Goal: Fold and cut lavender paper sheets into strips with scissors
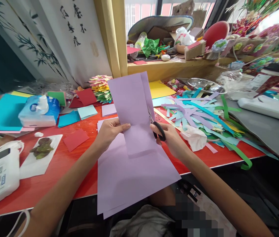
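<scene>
My left hand (111,132) pinches the left edge of a purple paper sheet (132,108), which I hold up off the table. Black-handled scissors (161,131) are in my right hand (170,140), with fingers through the loops. Their blades reach up into the sheet near its right side, where a strip (148,90) stands partly apart at the top. Beneath the held sheet lie larger purple sheets (129,187), overhanging the table's front edge. How far the scissor blades are open is hard to make out.
Cut paper strips (191,112) and a crumpled tissue (195,138) lie to the right, near a grey board (265,128). Leftward are a tissue pack (39,110), blue paper squares (68,119), a red square (75,140) and a white device (1,177). Stacked folded papers (101,88) stand behind.
</scene>
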Tool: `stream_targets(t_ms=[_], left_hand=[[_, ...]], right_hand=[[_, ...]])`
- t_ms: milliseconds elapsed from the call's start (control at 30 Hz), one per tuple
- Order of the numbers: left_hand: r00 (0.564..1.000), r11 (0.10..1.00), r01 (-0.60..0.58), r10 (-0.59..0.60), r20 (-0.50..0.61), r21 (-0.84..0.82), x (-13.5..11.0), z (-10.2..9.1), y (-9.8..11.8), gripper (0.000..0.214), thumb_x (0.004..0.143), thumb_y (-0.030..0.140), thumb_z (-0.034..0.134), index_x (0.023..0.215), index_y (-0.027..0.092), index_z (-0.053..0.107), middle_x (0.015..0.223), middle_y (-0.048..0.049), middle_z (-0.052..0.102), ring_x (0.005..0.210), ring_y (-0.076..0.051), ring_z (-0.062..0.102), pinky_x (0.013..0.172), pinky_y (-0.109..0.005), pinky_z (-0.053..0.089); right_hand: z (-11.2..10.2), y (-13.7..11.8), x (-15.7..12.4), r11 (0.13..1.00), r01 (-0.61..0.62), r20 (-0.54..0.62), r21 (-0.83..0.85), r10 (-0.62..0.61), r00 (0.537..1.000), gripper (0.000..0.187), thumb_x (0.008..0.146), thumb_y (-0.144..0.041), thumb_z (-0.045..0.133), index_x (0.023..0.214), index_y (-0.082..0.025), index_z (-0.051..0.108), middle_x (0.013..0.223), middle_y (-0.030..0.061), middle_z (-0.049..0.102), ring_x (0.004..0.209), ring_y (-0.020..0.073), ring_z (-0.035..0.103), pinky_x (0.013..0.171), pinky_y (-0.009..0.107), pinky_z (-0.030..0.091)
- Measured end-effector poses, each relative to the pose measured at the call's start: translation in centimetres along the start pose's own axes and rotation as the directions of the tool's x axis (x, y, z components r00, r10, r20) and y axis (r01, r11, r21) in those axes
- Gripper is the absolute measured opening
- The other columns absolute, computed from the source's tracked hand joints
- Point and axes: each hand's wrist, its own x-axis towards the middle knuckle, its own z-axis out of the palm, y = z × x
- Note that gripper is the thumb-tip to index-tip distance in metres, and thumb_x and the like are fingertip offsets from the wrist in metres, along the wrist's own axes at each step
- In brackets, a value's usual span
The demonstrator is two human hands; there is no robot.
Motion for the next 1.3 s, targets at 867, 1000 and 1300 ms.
stream_targets(t_ms=[867, 1000, 1300], left_hand=[[0.992, 0.999, 0.04, -0.037, 0.123, -0.023, -0.3, -0.2, 0.0, 0.02, 0.066, 0.03, 0.069, 0.081, 0.016, 0.07, 0.085, -0.0049, 0.07, 0.076, -0.02, 0.063, 0.068, -0.031, 0.05], [0.988, 1.0, 0.019, -0.015, 0.154, -0.025, -0.4, -0.2, 0.1, 0.021, 0.067, 0.03, 0.069, 0.084, 0.017, 0.07, 0.088, -0.0048, 0.071, 0.08, -0.02, 0.063, 0.07, -0.031, 0.05], [0.978, 0.991, 0.113, -0.123, 0.171, 0.068, -0.1, 0.0, -0.3, 0.024, 0.066, 0.034, 0.069, 0.082, 0.016, 0.069, 0.087, -0.0063, 0.07, 0.081, -0.022, 0.063, 0.072, -0.033, 0.049]], right_hand=[[-3.1, -1.2, 6.5, 0.994, 0.026, -0.169, 0.106, -0.007, 0.986, 0.036, 0.063, -0.042, 0.073, 0.083, -0.021, 0.051, 0.084, 0.0026, 0.058, 0.077, 0.0153, 0.056, 0.065, 0.03, 0.048], [-3.8, -1.0, 6.1, 0.984, -0.06, 0.059, 0.166, 0.051, 0.997, 0.031, 0.069, -0.047, 0.066, 0.074, -0.018, 0.056, 0.07, 0.0014, 0.053, 0.063, 0.0117, 0.049, 0.062, 0.031, 0.049], [-3.4, -1.3, 5.7, 0.984, 0.096, -0.135, 0.151, -0.076, 0.988, 0.044, 0.058, -0.027, 0.074, 0.095, -0.021, 0.051, 0.072, -0.0043, 0.051, 0.059, 0.009, 0.049, 0.054, 0.024, 0.042]])
